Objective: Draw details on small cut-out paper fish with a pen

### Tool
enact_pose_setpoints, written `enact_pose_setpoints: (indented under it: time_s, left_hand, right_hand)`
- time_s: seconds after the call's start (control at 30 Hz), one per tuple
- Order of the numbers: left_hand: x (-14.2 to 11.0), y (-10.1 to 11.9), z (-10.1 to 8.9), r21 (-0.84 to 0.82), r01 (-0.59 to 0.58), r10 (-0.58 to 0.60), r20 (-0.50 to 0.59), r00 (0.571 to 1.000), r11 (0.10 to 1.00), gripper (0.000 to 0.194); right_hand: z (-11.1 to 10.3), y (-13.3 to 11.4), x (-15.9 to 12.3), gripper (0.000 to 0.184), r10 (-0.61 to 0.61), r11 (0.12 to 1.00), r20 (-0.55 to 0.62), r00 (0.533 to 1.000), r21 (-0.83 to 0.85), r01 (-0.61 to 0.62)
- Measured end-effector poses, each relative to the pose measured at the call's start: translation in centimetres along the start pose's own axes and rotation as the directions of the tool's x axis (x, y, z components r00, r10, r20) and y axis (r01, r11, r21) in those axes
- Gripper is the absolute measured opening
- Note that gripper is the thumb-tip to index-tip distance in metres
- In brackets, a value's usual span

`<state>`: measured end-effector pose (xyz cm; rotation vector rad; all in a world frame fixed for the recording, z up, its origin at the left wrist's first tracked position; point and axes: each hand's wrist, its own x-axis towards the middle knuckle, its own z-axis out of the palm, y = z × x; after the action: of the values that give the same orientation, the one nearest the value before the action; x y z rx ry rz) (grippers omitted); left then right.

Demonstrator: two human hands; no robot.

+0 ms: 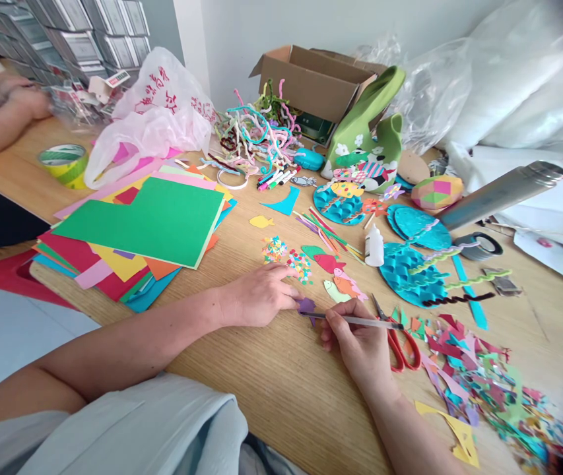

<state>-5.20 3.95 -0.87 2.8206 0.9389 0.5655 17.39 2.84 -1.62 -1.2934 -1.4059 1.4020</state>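
A small purple paper fish (306, 305) lies on the table between my hands. My left hand (256, 297) rests on the wood with its fingers stretched out and apart, the fingertips touching the fish's left edge. Held between thumb and fingers of my right hand (360, 340) is a slim pen (367, 321) with a clear barrel, its tip at the fish. Just above lie more paper fish: a red one (328, 262), an orange one (344, 285) and a pale green one (334, 291). Red-handled scissors (400, 346) lie beside my right wrist, partly behind it.
Coloured paper sheets (147, 221) are stacked at left, paper scraps (484, 369) heaped at right. Confetti dots (298, 264), a glue bottle (374, 245), blue woven discs (412, 274), a steel flask (503, 194) and pipe cleaners (256, 135) stand beyond. Another person's hands (26, 99) rest far left.
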Motion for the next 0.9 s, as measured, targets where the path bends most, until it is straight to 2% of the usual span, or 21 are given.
enact_pose_setpoints:
  time_s: [0.9]
  left_hand:
    - [-0.03,0.00,0.08,0.009,0.004,-0.004,-0.007,1.000,1.000,0.030]
  right_hand:
    - [0.20,-0.36,0.11,0.038,-0.002,1.000,-0.027,1.000,-0.010,0.002]
